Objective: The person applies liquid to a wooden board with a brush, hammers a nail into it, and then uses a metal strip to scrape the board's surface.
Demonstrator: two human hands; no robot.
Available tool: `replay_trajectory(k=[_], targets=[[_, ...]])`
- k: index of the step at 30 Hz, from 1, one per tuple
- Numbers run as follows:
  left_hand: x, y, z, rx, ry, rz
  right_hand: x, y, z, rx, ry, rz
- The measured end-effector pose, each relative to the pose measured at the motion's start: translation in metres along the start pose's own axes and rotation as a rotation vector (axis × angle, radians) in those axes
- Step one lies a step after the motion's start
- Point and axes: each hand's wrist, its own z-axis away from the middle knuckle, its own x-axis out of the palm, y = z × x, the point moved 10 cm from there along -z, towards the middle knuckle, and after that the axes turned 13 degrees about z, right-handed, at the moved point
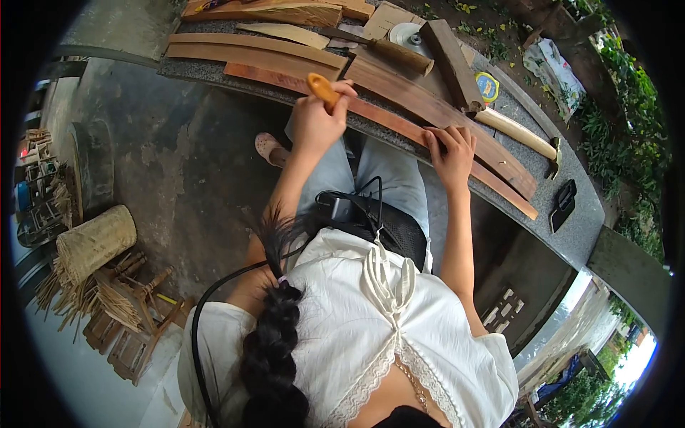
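Observation:
A long, thin reddish wood strip (389,120) lies along the near edge of the stone counter (581,214). My left hand (319,121) is closed around an orange-brown wooden handle (323,90) over the strip's left part; the tool's working end is hidden. Farther right, my right hand (452,151) rests on the strip, its fingers bent over it and pressing it to the counter. Just beyond the strip lie a wider brown board (492,153) and, to the left, a curved light-brown board (250,53).
Behind the boards are a wooden-handled tool (403,57), a dark wood block (452,64), a tape measure (487,87) and a hammer (517,131). A black object (563,205) lies at the counter's right end. A rolled mat (96,242) stands at the lower left.

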Motion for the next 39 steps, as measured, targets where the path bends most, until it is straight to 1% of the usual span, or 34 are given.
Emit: replay_trajectory(k=[1,2,4,5,7,8,9,10,11,12,14,15,16,18,19,20,21,22,24,25,26,27,28,29,30,31,32,33,34,35,36,38,39], targets=[[0.023,0.006,0.008,0.008,-0.089,0.08,-0.001,-0.001,0.0,-0.01,0.01,-0.006],[0.028,0.01,0.01,0.078,-0.075,0.105,-0.001,-0.001,0.0,-0.022,0.02,-0.011],[0.007,-0.006,-0.001,-0.024,-0.048,0.174,-0.002,0.001,0.0,-0.018,0.033,-0.033],[-0.015,-0.019,-0.01,-0.064,-0.002,0.128,-0.003,0.002,0.001,-0.015,0.047,-0.059],[-0.076,-0.024,-0.031,0.075,0.152,-0.049,-0.008,0.002,0.001,-0.011,0.077,-0.106],[-0.108,-0.031,-0.038,0.065,0.231,-0.174,-0.012,0.002,0.001,-0.01,0.106,-0.154],[-0.139,-0.044,-0.044,0.104,0.312,-0.276,-0.012,0.003,0.001,-0.006,0.106,-0.16],[-0.158,-0.045,-0.046,0.059,0.366,-0.331,-0.013,0.011,0.001,0.043,0.123,-0.231],[-0.161,-0.045,-0.047,0.063,0.377,-0.368,-0.013,0.018,0.001,0.093,0.14,-0.3],[-0.162,-0.046,-0.048,0.069,0.389,-0.402,-0.011,0.02,0.001,0.099,0.142,-0.301],[-0.121,-0.034,-0.041,0.078,0.338,-0.359,-0.006,0.022,0.002,0.088,0.131,-0.311],[-0.094,-0.025,-0.032,0.064,0.322,-0.415,-0.008,0.02,0.001,0.076,0.138,-0.295],[-0.062,-0.013,-0.023,0.003,0.275,-0.351,-0.01,0.019,0.0,0.086,0.137,-0.287],[0.006,0.002,-0.004,-0.083,0.072,-0.265,-0.017,0.018,-0.001,0.124,0.148,-0.371],[0.035,0.017,0.006,0.043,0.025,-0.144,-0.019,0.015,0.001,0.141,0.134,-0.422],[0.063,0.02,0.015,-0.054,-0.084,-0.141,-0.024,0.006,0.001,0.12,0.071,-0.456],[0.083,0.035,0.024,0.101,-0.101,-0.123,-0.04,-0.011,-0.001,0.088,0.09,-0.545],[0.098,0.043,0.03,0.16,-0.154,-0.086,-0.052,-0.026,-0.003,0.058,0.113,-0.635],[0.128,0.04,0.041,0.049,-0.411,-0.097,-0.058,-0.035,0.001,0.025,0.107,-0.606],[0.132,0.039,0.042,0.054,-0.432,-0.085,-0.058,-0.03,0.003,0.088,0.116,-0.616],[0.135,0.046,0.044,0.173,-0.455,-0.035,-0.059,-0.02,0.008,0.108,0.123,-0.602],[0.135,0.054,0.046,0.288,-0.475,0.017,-0.052,-0.014,0.014,0.098,0.056,-0.556],[0.141,0.041,0.047,0.124,-0.598,-0.004,-0.048,-0.01,0.02,0.089,-0.01,-0.512],[0.138,0.045,0.047,0.219,-0.569,-0.023,-0.068,-0.006,0.022,0.117,0.064,-0.478],[0.135,0.046,0.049,0.313,-0.537,-0.042,-0.075,0.006,0.036,0.19,0.069,-0.407],[0.132,0.039,0.051,0.316,-0.555,-0.032,-0.083,0.025,0.052,0.262,0.071,-0.336],[0.13,0.032,0.051,0.332,-0.557,-0.117,-0.091,0.048,0.07,0.351,0.122,-0.268],[0.129,0.025,0.052,0.348,-0.556,-0.201,-0.101,0.071,0.092,0.49,0.188,-0.282],[0.129,0.022,0.051,0.35,-0.567,-0.189,-0.114,0.087,0.111,0.517,0.309,-0.187],[0.13,0.02,0.05,0.365,-0.558,-0.198,-0.126,0.099,0.129,0.602,0.372,-0.103],[0.132,0.02,0.05,0.382,-0.547,-0.207,-0.13,0.111,0.146,0.694,0.43,-0.116],[0.139,0.024,0.048,0.353,-0.554,-0.162,-0.135,0.109,0.153,0.752,0.508,-0.085],[0.141,0.021,0.047,0.35,-0.546,-0.175,-0.13,0.102,0.149,0.744,0.495,-0.096]])
